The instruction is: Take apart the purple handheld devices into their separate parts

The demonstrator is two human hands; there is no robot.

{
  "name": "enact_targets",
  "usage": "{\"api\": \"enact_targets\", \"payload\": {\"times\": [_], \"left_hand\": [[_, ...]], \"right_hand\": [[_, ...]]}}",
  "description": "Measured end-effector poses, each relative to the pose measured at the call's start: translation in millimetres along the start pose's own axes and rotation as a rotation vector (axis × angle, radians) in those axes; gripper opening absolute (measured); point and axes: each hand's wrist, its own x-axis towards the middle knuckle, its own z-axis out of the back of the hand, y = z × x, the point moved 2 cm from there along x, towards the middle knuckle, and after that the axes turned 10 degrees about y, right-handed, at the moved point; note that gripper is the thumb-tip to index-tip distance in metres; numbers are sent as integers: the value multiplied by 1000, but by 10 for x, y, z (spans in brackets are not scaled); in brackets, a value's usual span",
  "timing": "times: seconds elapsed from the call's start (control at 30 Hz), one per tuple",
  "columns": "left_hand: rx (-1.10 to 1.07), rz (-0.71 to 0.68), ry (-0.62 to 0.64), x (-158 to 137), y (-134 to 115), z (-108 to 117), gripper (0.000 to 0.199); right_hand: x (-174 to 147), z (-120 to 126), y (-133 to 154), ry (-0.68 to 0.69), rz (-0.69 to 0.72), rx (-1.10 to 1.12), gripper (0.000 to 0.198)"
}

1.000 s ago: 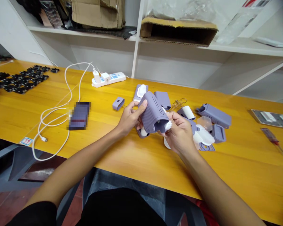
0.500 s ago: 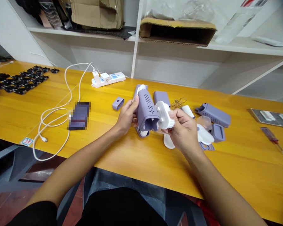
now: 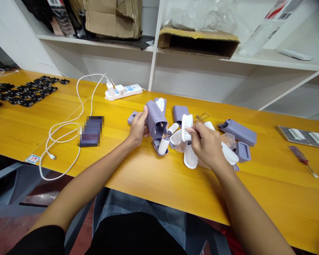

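Observation:
My left hand is wrapped round a purple perforated case, whose open end faces me. In my right hand is a small white brush, bristles toward the right, held apart from the case. Just below the case, a purple tray-like part has a white cylinder in it. A clear plastic cup and a white oval bristled piece lie between my hands. Behind them stands a purple box-shaped part.
Another perforated purple case lies to the right, near a screwdriver and a metal strip. At left are a pixelated dark object, a white cable, a power strip and several small black parts.
The brush has moved away from the case's open end and turned, its bristles now showing more. The case has shifted slightly left and up.

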Motion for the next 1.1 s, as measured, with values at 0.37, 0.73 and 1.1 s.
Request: {"api": "enact_targets", "payload": {"times": [0.37, 0.73, 1.1], "left_hand": [[-11, 22, -32, 17, -14, 5, 79], [10, 33, -21, 5, -12, -18, 77], [-17, 36, 32, 20, 23, 0, 78]], "right_hand": [[-38, -275, 177, 20, 184, -90, 28], [-62, -342, 149, 129, 246, -317, 32], [-57, -301, 217, 7, 198, -87, 18]]}}
